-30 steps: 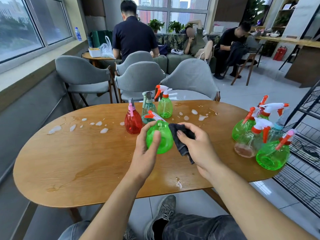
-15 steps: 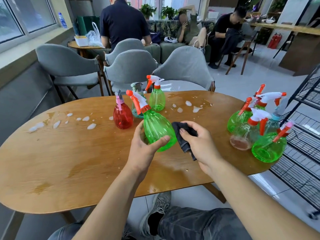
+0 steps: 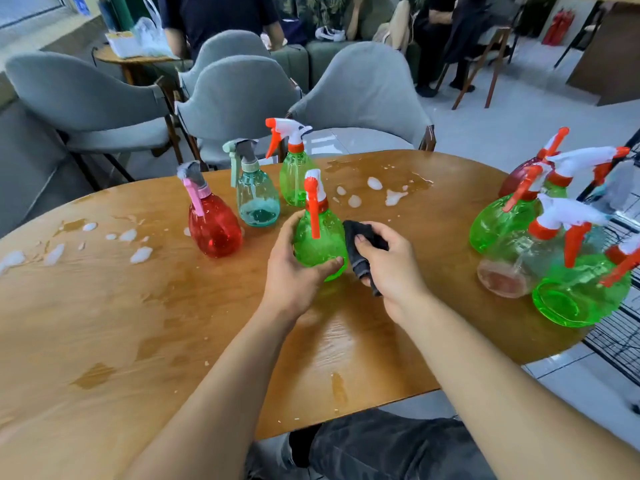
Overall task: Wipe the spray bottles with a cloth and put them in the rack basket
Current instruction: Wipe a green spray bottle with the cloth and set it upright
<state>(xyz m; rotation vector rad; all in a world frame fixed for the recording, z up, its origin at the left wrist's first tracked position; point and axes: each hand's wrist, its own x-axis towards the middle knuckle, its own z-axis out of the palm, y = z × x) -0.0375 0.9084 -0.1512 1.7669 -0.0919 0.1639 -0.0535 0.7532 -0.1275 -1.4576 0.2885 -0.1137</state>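
My left hand [image 3: 294,271] grips a green spray bottle [image 3: 317,237] with an orange trigger, upright above the wooden table [image 3: 104,323]. My right hand [image 3: 388,265] holds a dark cloth [image 3: 356,244] against the bottle's right side. Behind stand a red bottle [image 3: 213,225], a teal bottle [image 3: 256,199] and another green bottle [image 3: 294,174]. Several green, clear and red bottles [image 3: 561,244] cluster at the table's right end, beside the black wire rack [image 3: 620,327].
Foam blobs and wet patches [image 3: 377,192] lie on the tabletop, more at the left [image 3: 138,254]. Grey chairs [image 3: 239,98] stand behind the table. People sit further back. My knee [image 3: 381,448] shows under the table's near edge.
The green bottle has turned in my left hand, from tilted with its nozzle to the left to upright with the trigger facing me. The cloth stays at its right side. The view has dipped.
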